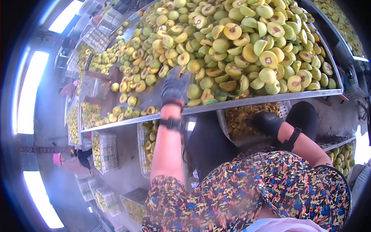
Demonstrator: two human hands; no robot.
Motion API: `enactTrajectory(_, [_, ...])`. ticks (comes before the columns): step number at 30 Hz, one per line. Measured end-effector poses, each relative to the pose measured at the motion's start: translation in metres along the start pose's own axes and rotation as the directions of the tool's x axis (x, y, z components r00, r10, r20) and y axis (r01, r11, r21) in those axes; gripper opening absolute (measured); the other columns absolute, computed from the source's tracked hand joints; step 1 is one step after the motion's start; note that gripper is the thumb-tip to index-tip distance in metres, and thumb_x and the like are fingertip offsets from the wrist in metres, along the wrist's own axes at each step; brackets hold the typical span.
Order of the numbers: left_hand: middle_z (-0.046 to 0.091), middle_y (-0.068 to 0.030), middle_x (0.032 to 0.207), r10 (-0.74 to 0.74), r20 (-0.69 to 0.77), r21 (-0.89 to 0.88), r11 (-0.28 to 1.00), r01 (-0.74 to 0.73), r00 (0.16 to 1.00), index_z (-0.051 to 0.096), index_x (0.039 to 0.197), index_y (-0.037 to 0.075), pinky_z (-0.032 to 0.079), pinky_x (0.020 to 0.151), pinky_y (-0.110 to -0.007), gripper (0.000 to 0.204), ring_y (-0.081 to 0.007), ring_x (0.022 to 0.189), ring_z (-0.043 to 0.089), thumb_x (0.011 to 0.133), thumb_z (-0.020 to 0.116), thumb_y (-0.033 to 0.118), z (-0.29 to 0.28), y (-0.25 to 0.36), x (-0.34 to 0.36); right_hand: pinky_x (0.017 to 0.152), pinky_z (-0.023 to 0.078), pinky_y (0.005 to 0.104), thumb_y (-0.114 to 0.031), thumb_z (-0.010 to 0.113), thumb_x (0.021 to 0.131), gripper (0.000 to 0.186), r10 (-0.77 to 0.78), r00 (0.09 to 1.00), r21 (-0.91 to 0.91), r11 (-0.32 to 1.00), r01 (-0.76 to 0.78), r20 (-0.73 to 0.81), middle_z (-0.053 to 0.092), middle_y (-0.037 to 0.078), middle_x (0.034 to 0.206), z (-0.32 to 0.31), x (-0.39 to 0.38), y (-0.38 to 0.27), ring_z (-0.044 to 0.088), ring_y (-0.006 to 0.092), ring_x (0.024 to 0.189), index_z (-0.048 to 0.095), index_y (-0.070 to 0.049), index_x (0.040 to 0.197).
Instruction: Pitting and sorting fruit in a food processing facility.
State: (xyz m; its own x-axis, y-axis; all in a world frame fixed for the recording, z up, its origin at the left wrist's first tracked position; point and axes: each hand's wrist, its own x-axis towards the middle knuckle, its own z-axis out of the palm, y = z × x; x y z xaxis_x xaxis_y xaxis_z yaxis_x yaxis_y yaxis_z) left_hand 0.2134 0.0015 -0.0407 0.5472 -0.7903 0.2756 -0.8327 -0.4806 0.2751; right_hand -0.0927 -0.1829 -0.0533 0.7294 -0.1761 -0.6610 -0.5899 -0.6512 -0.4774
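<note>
My left hand point(174, 86), in a grey glove with a red cuff, reaches over the metal table's front edge. It is at the near side of a pile of halved green-yellow stone fruits point(220, 45), beside several halves. Its fingertips blur into the fruit and the metal, so their closing does not show clearly. Lower and to the right, my right hand point(267, 123), in a black glove, is over a crate of brownish fruit scraps or pits point(241, 118). Its fingers look curled together; whatever they hold, if anything, is hidden in the dark glove.
The metal table's raised rim point(216, 106) runs across in front of me. Crates of fruit stand below it, one point(147, 145) left of my legs and another point(342, 158) at the right. At the left are stacked crates point(105, 152) and a person in a pink hat point(71, 162).
</note>
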Motion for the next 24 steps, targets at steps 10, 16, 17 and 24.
enactTrajectory(10, [0.065,-0.0128,0.098,-0.477,0.338,-0.921,0.011,0.390,0.811,0.060,0.106,0.010,0.053,0.057,-0.029,0.031,-0.0253,0.075,0.065,0.083,0.066,0.029,0.007,0.035,0.031,0.086,0.047,0.0438,-0.055,0.046,0.093,0.056,0.071,0.996,0.165,0.983,-0.080,0.063,0.068,0.020,0.096,-0.007,-0.017,0.018,0.063,0.0372,0.095,0.070,-0.005,0.101])
enactTrajectory(16, [0.066,-0.0125,0.099,-0.363,0.449,-0.807,-0.558,0.196,0.816,0.061,0.104,0.007,0.059,0.068,-0.037,0.027,-0.0272,0.091,0.065,0.089,0.064,0.029,-0.037,0.104,-0.051,0.080,0.048,0.0431,-0.061,0.041,0.094,0.064,0.007,0.997,-0.080,0.997,-0.001,0.078,0.069,0.017,0.095,-0.024,-0.029,-0.005,0.065,0.0325,0.087,0.068,-0.004,0.103])
enactTrajectory(17, [0.065,-0.0133,0.104,-0.391,0.428,-0.782,-0.612,0.117,0.815,0.060,0.107,0.006,0.058,0.074,-0.040,0.030,-0.0284,0.096,0.064,0.089,0.064,0.029,-0.035,0.120,-0.054,0.078,0.049,0.0418,-0.060,0.041,0.095,0.063,-0.132,0.991,0.036,0.991,0.131,0.004,0.069,0.015,0.092,-0.033,-0.039,-0.022,0.065,0.0291,0.083,0.067,-0.003,0.103])
enactTrajectory(24, [0.059,-0.0123,0.116,-0.246,0.225,-0.790,-0.613,0.028,0.943,0.052,0.122,0.005,0.051,0.096,-0.046,0.037,-0.0298,0.110,0.057,0.094,0.059,0.028,-0.015,0.167,-0.079,0.062,0.050,0.0288,-0.043,0.048,0.099,0.045,-0.370,0.888,0.446,0.769,0.458,-0.274,0.065,0.003,0.081,-0.042,-0.085,-0.073,0.057,0.0080,0.066,0.061,-0.005,0.120])
